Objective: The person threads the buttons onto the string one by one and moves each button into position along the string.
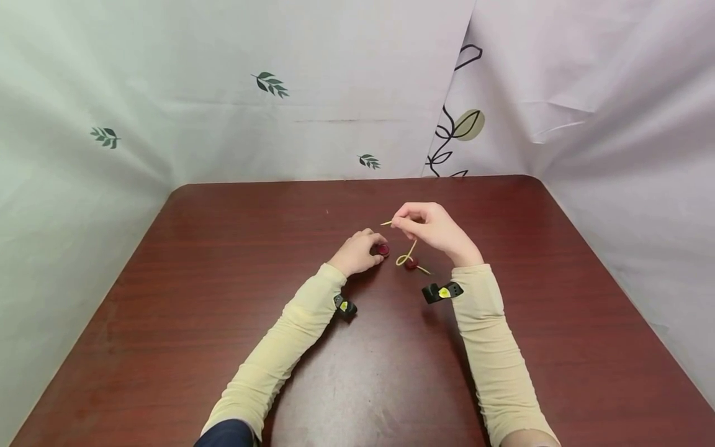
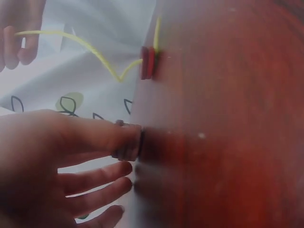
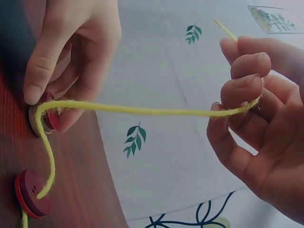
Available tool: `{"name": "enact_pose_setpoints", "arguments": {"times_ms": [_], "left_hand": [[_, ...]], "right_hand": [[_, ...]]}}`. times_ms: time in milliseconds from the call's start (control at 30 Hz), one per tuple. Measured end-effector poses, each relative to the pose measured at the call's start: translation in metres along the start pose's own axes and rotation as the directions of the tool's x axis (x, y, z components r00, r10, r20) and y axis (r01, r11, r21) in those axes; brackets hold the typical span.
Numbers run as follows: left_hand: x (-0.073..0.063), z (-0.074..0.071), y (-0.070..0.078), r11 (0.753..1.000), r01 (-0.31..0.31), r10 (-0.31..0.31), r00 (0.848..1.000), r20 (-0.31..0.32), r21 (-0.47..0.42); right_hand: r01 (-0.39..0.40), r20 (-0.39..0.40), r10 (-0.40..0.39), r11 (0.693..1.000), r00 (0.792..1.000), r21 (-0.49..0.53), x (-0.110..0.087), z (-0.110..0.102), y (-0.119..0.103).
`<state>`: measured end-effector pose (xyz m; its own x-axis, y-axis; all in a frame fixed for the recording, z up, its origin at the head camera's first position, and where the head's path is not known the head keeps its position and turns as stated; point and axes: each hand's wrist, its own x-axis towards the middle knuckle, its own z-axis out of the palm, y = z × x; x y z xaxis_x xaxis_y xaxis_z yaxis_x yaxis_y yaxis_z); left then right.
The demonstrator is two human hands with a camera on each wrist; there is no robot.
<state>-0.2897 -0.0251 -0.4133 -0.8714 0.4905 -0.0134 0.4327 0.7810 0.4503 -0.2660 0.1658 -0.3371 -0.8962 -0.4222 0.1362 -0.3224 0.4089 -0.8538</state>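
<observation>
My left hand (image 1: pixel 357 253) pinches a small stack of red buttons (image 3: pixel 52 118) at the table surface, between thumb and index finger; the other fingers are spread in the left wrist view. My right hand (image 1: pixel 441 233) is raised to the right and pinches a yellow yarn (image 3: pixel 142 111) near one end, whose short tip pokes out past the fingertips. From that hand the yarn runs down through a hole in more stacked red buttons (image 3: pixel 34 194) on the table. Its short tail (image 1: pixel 424 270) comes out beneath them. How many buttons the left fingers cover is hidden.
The brown wooden table (image 1: pixel 184 298) spreads out on all sides of the hands. A pale curtain (image 1: pixel 195 124) with leaf prints hangs behind the table and along both sides. Each wrist carries a black camera on its strap.
</observation>
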Motion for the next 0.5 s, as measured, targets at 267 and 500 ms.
{"name": "enact_pose_setpoints", "arguments": {"times_ms": [267, 500], "left_hand": [[0.0015, 0.0029, -0.003, 1.0, -0.01, 0.009, 0.999, -0.042, -0.012], [0.0022, 0.0029, -0.0028, 1.0, -0.011, 0.01, 1.0, -0.027, -0.013]], "right_hand": [[-0.011, 0.013, 0.011, 1.0, 1.0, -0.022, 0.0018, 0.0005, 0.0003], [-0.021, 0.021, 0.022, 0.998, 1.0, -0.052, 0.0015, 0.0011, 0.0016]]}}
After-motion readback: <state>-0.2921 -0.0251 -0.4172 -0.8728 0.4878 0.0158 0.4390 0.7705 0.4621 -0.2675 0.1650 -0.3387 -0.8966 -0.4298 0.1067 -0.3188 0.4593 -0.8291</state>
